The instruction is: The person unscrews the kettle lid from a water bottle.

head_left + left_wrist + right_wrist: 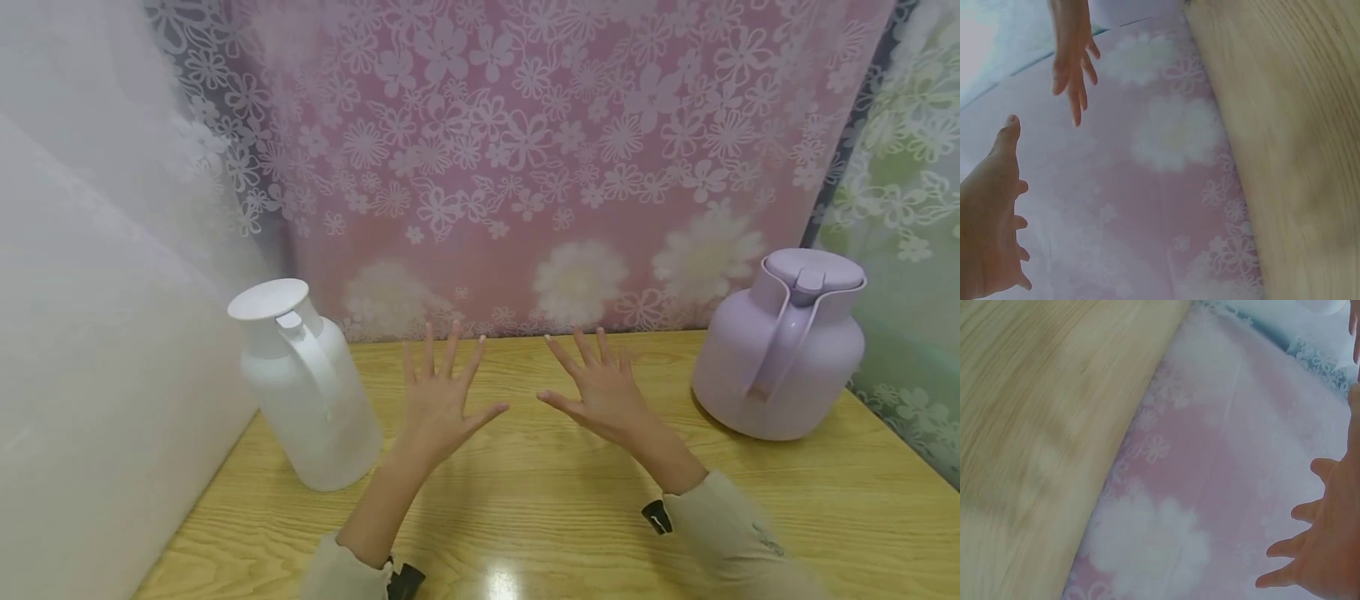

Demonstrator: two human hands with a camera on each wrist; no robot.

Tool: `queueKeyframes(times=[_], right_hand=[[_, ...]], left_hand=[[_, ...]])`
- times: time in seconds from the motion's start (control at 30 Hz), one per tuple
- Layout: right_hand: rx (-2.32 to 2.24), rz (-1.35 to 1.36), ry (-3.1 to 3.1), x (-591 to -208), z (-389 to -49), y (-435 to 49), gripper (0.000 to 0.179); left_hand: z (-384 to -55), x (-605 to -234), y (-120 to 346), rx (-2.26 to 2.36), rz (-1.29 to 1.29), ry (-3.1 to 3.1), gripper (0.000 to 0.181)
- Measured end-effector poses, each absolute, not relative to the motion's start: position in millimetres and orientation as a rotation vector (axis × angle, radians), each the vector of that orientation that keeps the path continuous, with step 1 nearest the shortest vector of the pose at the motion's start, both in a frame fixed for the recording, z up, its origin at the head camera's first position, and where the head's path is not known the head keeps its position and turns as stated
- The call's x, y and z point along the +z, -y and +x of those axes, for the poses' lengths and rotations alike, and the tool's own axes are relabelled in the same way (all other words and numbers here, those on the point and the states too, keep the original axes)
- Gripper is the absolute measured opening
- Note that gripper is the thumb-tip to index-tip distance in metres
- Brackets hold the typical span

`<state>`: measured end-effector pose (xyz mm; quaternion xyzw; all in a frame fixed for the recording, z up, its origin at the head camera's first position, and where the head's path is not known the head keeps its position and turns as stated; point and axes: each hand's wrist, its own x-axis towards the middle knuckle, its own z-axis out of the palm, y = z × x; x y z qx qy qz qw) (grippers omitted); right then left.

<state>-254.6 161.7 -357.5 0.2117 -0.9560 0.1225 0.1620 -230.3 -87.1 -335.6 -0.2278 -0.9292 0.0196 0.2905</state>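
Two bare hands reach forward, side by side, above a wooden table [525,500] with yellowish grain, seen from the person's own head. The left hand [437,410] has its fingers released, straight and fanned wide, with the thumb stretched out toward the other hand. The right hand [606,395] mirrors it, fingers likewise spread and extended, thumb pointing inward. A gap lies between the thumbs. In both wrist views the hands are raised, apart from the tabletop. Just beside the left hand, on its outer side, a tall white jug [322,417] stands on the table, its flat round lid on and its handle turned toward the person. Beyond the right hand, well apart from it, a rounder lilac jug [795,367] stands near the table's right side, also lidded, with its handle facing the person. Pale sleeves [727,533] cover the forearms, and something black shows at each cuff. Behind the table hangs a pink curtain [525,167] printed with white flowers. To the left rises a plain whitish surface [90,333].
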Motion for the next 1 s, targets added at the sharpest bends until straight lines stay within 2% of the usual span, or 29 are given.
queueKeyframes(times=[0.23, 0.57, 1.0], right_hand=[[0.411, 0.716, 2.677, -352, -256, -127, 0.079], [0.580, 0.905, 2.512, -363, -262, -69, 0.083], [0.903, 1.073, 2.498, -387, -274, -7, 0.087]], left_hand=[[-217, -326, 108, -0.041, -0.639, 2.338, 0.086], [-204, -320, 158, -0.195, -0.545, 2.153, 0.079], [-207, -345, 233, -0.342, -0.308, 1.917, 0.077]])
